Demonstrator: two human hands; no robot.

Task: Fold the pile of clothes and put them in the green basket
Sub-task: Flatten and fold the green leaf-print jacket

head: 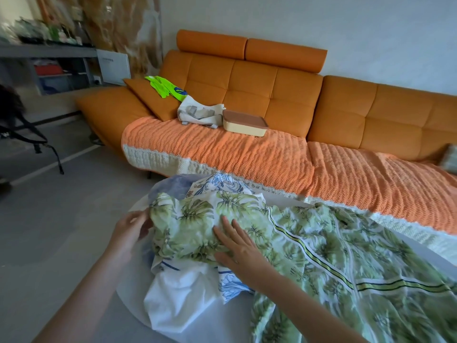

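Observation:
A large green leaf-print garment (321,246) with a dark and yellow stripe lies spread and bunched over a white round table (128,276). Under it sit a blue-and-white printed garment (217,181) and a white garment (180,293), making a pile. My left hand (131,229) pinches the left edge of the green leaf-print garment. My right hand (237,246) lies flat on top of the same garment, fingers spread and pressing the cloth. No green basket shows in the head view.
An orange sofa (259,82) with an orange knitted cover stands just behind the table. On it lie a neon green item (168,89), a cream bag (197,113) and a lidded cream box (244,123). Grey floor lies left, with a shelf (49,68) beyond.

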